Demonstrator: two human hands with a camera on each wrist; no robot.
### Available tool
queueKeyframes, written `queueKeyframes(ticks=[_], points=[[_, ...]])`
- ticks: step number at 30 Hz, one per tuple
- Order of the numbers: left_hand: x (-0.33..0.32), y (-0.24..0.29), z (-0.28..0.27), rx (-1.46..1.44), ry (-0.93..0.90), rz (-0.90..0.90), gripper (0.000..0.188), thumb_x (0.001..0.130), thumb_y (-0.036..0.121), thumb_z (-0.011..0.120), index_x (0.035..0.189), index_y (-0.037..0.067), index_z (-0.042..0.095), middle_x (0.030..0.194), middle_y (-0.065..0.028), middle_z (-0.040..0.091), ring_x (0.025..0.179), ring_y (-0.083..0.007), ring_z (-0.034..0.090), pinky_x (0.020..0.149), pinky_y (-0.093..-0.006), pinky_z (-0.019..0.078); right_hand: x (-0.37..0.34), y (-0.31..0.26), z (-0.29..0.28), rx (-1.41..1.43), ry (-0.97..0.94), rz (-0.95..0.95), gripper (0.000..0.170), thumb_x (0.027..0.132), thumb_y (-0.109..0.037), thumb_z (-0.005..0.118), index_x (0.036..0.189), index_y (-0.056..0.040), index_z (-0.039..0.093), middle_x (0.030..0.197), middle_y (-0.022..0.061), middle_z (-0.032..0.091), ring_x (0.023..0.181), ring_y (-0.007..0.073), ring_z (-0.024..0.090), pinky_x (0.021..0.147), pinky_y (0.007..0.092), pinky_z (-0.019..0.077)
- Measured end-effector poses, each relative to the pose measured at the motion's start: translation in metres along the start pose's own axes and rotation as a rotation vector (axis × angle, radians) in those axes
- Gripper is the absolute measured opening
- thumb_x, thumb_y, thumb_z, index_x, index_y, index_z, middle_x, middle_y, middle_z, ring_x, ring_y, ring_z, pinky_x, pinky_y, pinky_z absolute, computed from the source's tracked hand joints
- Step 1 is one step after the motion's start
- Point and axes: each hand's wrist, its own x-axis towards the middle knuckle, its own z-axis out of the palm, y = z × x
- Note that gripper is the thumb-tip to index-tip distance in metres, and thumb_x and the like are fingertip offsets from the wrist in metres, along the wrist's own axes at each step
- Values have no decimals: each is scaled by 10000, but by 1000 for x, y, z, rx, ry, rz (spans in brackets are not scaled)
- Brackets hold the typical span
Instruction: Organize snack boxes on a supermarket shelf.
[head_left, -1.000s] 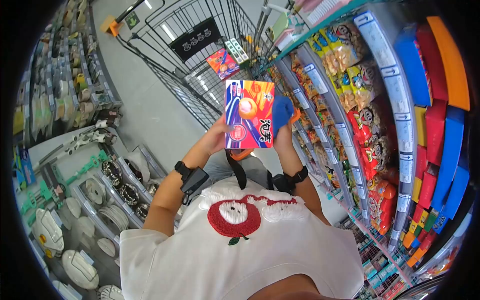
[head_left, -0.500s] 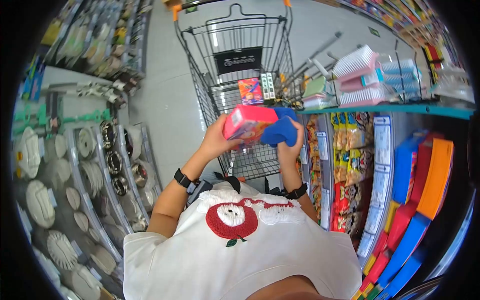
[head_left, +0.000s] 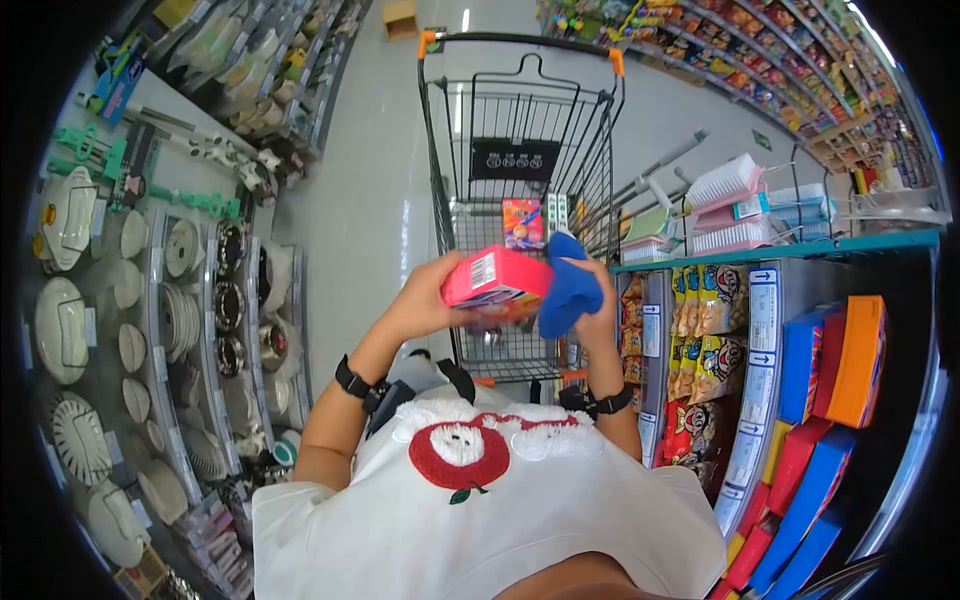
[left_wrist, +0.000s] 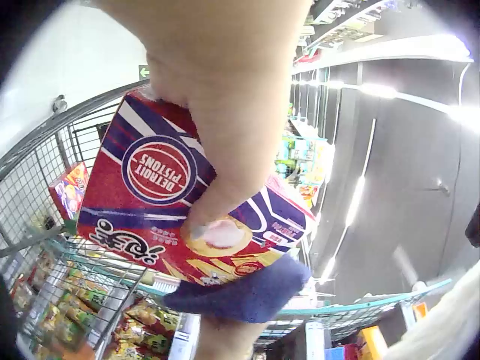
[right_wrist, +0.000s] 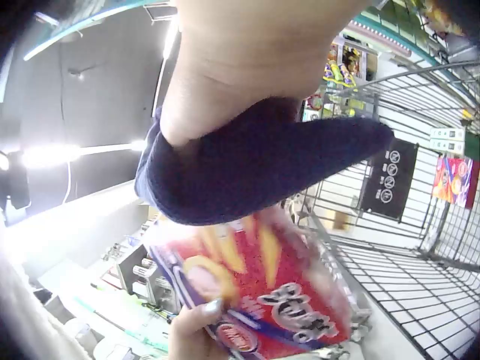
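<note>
My left hand (head_left: pixel 423 296) grips one end of a pink-and-red snack box (head_left: pixel 492 278), tilted above the near end of the cart. In the left wrist view the thumb lies on the printed face of the box (left_wrist: pixel 133 206). A folded blue cloth item (head_left: pixel 573 290) is held in my right hand (head_left: pixel 598 315), up against the box's other end. The right wrist view shows the dark blue cloth (right_wrist: pixel 255 169) under the hand, with the box (right_wrist: pixel 262 277) beyond it. Inside the cart (head_left: pixel 440 170) lie a similar box (head_left: pixel 523 222) and a white-and-green pack (head_left: pixel 557 212).
Shelves of plates and bowls (head_left: pixel 62 330) line the left. At the right hang snack bags (head_left: pixel 716 368) beside colourful boxes (head_left: pixel 858 362), with pink and white baskets (head_left: pixel 727 190) on a teal-edged shelf (head_left: pixel 790 250). A small carton (head_left: pixel 399 19) sits on the floor ahead.
The box has turned from showing its broad printed face to showing its pink side with a barcode. The view has swung, and the cart now stands straight ahead. Both hands keep their holds.
</note>
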Motion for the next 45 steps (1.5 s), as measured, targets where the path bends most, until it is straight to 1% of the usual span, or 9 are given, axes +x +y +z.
queueKeyframes(ticks=[5, 13, 20, 24, 31, 33, 39, 41, 45], points=[[-44, -26, -26, -695, -357, -36, 769, 582, -20, 776, 1261, 10, 416, 1117, -34, 566, 1052, -128, 528, 941, -288, 410, -36, -18, 35, 215, 234, 51, 294, 791, -105, 616, 1058, 0, 552, 1089, 80, 566, 1015, 179, 553, 865, 300, 439], [-70, -39, -45, -661, -309, 305, 810, 582, 89, 807, 1289, 11, 420, 1394, -94, 175, 1305, -193, 252, 1041, -322, 310, -123, -79, 148, 1146, 95, 276, 435, 892, -306, 565, 1209, -24, 468, 1147, 80, 543, 1066, 161, 526, 927, 301, 422], [-114, -12, -33, -140, -553, 725, 720, 571, 241, 833, 1186, 28, 526, 1281, -133, 445, 1219, -237, 419, 980, -324, 352, -214, -100, 169, 1121, 250, 349, 449, 896, -295, 558, 1241, -28, 453, 1188, 82, 532, 1076, 162, 529, 932, 316, 429], [-126, -16, -21, -294, -658, 600, 732, 568, 131, 845, 1199, 4, 496, 1124, -96, 578, 1052, -213, 551, 924, -353, 416, -236, -128, 169, 847, 176, 417, 467, 895, -276, 559, 1279, -42, 433, 1230, 84, 518, 1086, 162, 532, 939, 326, 435], [-125, -29, 3, -691, -799, 318, 711, 579, 31, 826, 1198, 3, 477, 1136, -80, 568, 1090, -163, 511, 932, -330, 403, -275, -71, 162, 1213, 342, 619, 460, 899, -344, 511, 1245, -44, 476, 1239, 102, 530, 1089, 175, 540, 950, 331, 429], [-126, -17, 22, -615, -842, 447, 646, 596, 80, 823, 1151, -3, 502, 1144, -113, 568, 1121, -215, 506, 955, -360, 390, -292, -65, 159, 1342, 414, 615, 457, 901, -347, 500, 1239, -41, 480, 1245, 110, 526, 1095, 188, 538, 959, 347, 423], [-126, 10, 86, -262, -687, 894, 619, 724, 237, 730, 1229, -13, 474, 1229, -160, 522, 1216, -296, 436, 988, -407, 358, -341, -133, 111, 1324, 735, 330, 482, 857, -317, 558, 1253, -57, 471, 1267, 125, 508, 1137, 240, 509, 1006, 419, 375], [-142, 26, 106, -437, -890, 599, 790, 732, 276, 713, 1361, 13, 315, 1354, -165, 392, 1259, -305, 384, 990, -408, 349, -362, -157, 88, 1099, 862, 142, 511, 853, -332, 561, 1274, -68, 443, 1284, 125, 488, 1155, 246, 493, 1010, 423, 372], [-154, 64, 149, -467, -1080, 741, 1028, 735, 371, 708, 1445, 93, 19, 1446, -168, 239, 1234, -306, 418, 967, -400, 368, -398, -202, 39, 809, 1265, -265, 533, 864, -336, 553, 1308, -98, 379, 1314, 97, 447, 1177, 254, 468, 1005, 437, 377]])
